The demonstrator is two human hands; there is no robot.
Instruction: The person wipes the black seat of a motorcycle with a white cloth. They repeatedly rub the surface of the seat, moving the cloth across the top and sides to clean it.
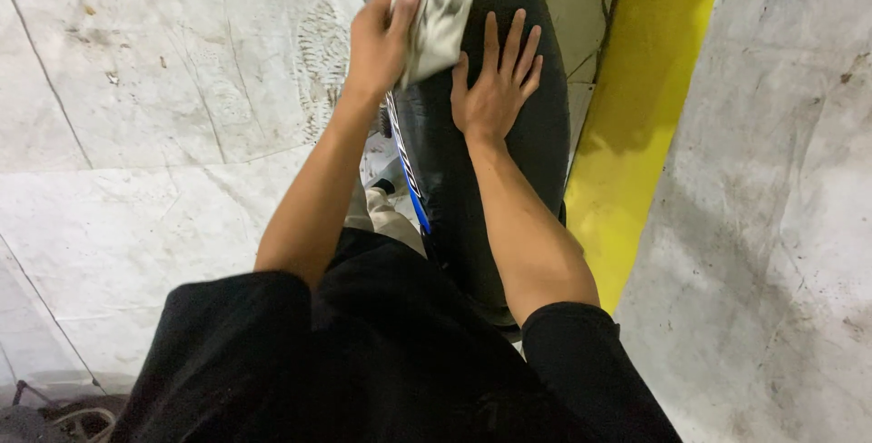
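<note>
Left hand (377, 39) grips a crumpled grey rag (436, 16), fingers closed round it, pressed to the black tyre (509, 148) at its upper left. Right hand (495, 84) lies flat on the tread just right of the rag, fingers spread, holding nothing. Judgement: firm bracing and short overlapping strokes would wipe evenly. No containers visible near the tyre.
</note>
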